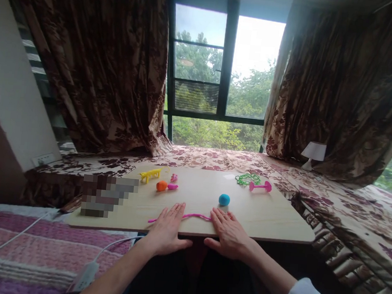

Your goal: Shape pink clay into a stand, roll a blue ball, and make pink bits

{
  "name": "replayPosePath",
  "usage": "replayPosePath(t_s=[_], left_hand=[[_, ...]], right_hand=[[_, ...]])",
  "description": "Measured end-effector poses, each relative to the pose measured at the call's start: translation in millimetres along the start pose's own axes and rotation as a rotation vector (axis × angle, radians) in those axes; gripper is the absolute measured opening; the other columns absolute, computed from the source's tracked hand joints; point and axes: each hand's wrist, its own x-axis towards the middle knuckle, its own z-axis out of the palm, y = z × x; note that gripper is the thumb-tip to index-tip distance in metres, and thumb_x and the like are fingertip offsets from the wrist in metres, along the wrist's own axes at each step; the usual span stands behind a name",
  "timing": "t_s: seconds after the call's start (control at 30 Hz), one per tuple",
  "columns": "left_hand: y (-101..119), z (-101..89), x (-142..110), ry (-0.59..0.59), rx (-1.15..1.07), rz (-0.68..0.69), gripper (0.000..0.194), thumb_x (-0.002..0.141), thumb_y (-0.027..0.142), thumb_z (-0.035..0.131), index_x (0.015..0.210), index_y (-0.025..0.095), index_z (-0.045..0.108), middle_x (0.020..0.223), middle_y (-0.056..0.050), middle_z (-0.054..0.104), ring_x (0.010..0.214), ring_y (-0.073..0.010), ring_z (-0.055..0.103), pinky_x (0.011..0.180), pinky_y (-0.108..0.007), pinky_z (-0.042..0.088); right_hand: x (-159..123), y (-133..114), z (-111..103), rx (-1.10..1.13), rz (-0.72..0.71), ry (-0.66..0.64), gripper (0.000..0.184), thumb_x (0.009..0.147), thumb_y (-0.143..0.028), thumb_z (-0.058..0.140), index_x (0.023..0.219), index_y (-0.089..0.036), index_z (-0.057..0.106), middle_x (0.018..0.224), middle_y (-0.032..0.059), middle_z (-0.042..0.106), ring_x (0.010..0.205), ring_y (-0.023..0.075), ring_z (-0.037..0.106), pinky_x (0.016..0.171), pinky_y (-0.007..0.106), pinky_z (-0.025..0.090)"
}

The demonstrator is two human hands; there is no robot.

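Note:
A thin pink roll, apparently modelling clay (196, 215), lies along the front of the pale tabletop (272, 219). Across its left part rests my left hand (168, 229), fingers stretched flat and the thumb out over the table's edge. My right hand (228, 232) lies flat over the roll's right end, hiding where it stops. Between the hands the middle of the roll shows, and its left tip sticks out past my left hand. Just beyond my right fingertips sits a blue ball (224, 199).
Toward the back left are a yellow four-legged figure (150, 175), an orange lump (161, 185), a magenta piece (172, 187) and a small pink figure (174, 177). Green tangled strands (247, 179) lie back right beside a pink dumbbell shape (260, 186). A blurred patch (104, 196) covers the left corner.

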Motion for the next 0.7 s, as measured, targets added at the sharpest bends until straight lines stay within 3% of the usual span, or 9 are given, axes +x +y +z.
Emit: replayPosePath(t_s=[0.1,0.3,0.53,0.7], left_hand=[[-3.6,1.6,2.3,0.002,0.01,0.018,0.102,0.063,0.066,0.048,0.139,0.011,0.01,0.146,-0.013,0.015,0.134,-0.0244,0.011,0.108,-0.042,0.008],[-0.9,3.7,-22.8,0.02,-0.002,0.069,0.091,0.067,0.064,0.045,0.14,0.02,0.011,0.148,-0.007,0.012,0.135,-0.0211,0.008,0.108,-0.04,0.004],[2.0,-3.1,8.9,-0.019,0.006,-0.006,0.093,0.065,0.061,0.049,0.138,0.012,0.019,0.145,-0.014,0.02,0.134,-0.0258,0.014,0.107,-0.045,0.01],[2.3,4.5,-12.0,0.006,0.002,0.045,0.094,0.065,0.06,0.05,0.139,0.015,0.013,0.147,-0.01,0.013,0.135,-0.0226,0.009,0.108,-0.04,0.007]], right_hand=[[-0.5,3.0,-0.3,0.011,-0.024,0.006,0.085,0.076,-0.063,0.041,0.14,-0.012,0.018,0.145,0.0135,0.016,0.133,0.0255,0.013,0.107,0.042,0.011],[-32.2,0.5,5.4,0.024,-0.09,0.017,0.087,0.075,-0.065,0.039,0.141,-0.016,0.01,0.147,0.0101,0.01,0.134,0.024,0.01,0.108,0.041,0.004],[14.1,3.8,3.6,-0.021,0.023,0.024,0.092,0.069,-0.061,0.051,0.138,-0.008,0.023,0.144,0.017,0.019,0.132,0.0291,0.016,0.106,0.044,0.012],[-9.5,5.8,6.9,0.002,-0.075,0.011,0.094,0.069,-0.064,0.049,0.14,-0.012,0.015,0.146,0.0131,0.014,0.133,0.0255,0.012,0.107,0.041,0.009]])
